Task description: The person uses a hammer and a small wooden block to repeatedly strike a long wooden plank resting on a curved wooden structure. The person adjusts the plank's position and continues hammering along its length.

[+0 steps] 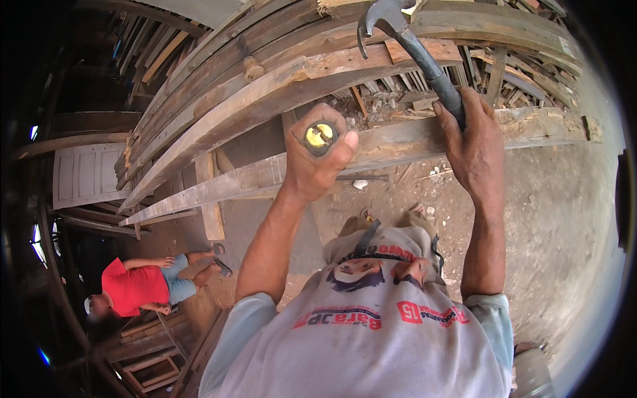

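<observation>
Right hand (472, 142) grips the hammer (405, 40) raised over the stacked planks (265, 79), left hand (317, 156) closed around a yellow-tipped tool (320, 136), dirt floor (564, 219) below.

You have one claw hammer (411, 46), one small round yellow-faced object (320, 136), and two hands at work (your own); one other person in red (136, 286) lies on the floor.
</observation>
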